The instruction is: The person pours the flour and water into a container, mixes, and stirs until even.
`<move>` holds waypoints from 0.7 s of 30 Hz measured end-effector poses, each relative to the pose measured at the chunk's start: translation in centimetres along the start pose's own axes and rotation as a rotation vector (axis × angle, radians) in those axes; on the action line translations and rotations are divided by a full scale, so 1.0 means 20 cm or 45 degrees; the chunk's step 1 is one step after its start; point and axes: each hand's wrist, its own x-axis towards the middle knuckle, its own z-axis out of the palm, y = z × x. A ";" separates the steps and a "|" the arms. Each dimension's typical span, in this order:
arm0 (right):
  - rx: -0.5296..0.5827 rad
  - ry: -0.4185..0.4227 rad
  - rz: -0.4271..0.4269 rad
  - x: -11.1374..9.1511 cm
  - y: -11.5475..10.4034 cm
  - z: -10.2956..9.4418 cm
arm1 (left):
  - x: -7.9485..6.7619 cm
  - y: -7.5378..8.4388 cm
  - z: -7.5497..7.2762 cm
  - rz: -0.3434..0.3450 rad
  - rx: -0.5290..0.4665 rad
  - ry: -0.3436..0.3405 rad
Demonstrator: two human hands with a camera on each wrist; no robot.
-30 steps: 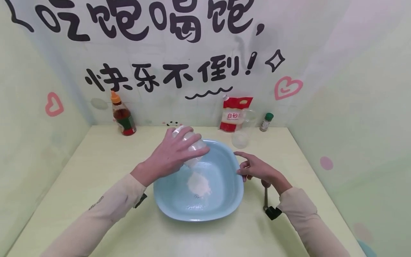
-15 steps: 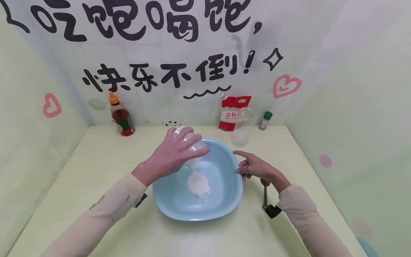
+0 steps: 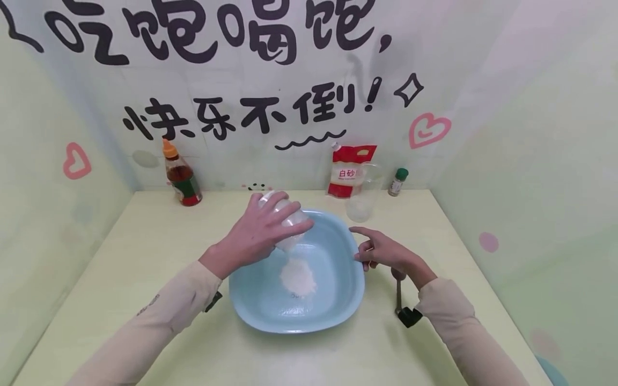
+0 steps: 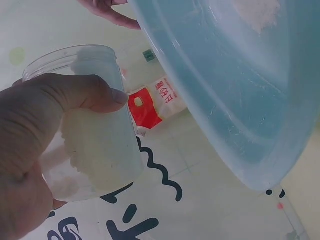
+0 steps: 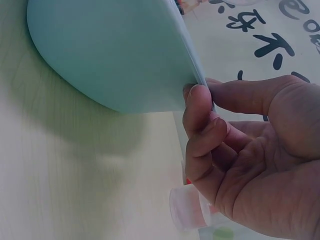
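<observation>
In the head view my left hand (image 3: 260, 228) grips a clear plastic jar, tilted over the back left of a light blue basin (image 3: 333, 279). The left wrist view shows the thumb pressed along the side of the jar (image 4: 100, 145), with some pale powder inside. A small heap of white powder (image 3: 298, 277) lies on the basin floor. My right hand (image 3: 383, 251) pinches the basin's right rim between thumb and curled fingers, as the right wrist view shows for the basin wall (image 5: 115, 60). Its index finger extends along the rim in the head view.
Behind the basin stand a clear cup (image 3: 359, 208), a red and white pouch (image 3: 341, 187) and a small green-capped bottle (image 3: 397, 185). A sauce bottle (image 3: 183, 185) with an orange tip is at back left. A spoon-like utensil (image 3: 398, 295) lies below my right wrist.
Both hands keep their places on the jar and the basin rim. The head view has shifted slightly; the powder heap looks about the same.
</observation>
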 end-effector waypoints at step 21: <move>-0.039 -0.011 -0.023 0.02 -0.01 0.01 | -0.01 0.03 0.04 -0.003 -0.004 -0.010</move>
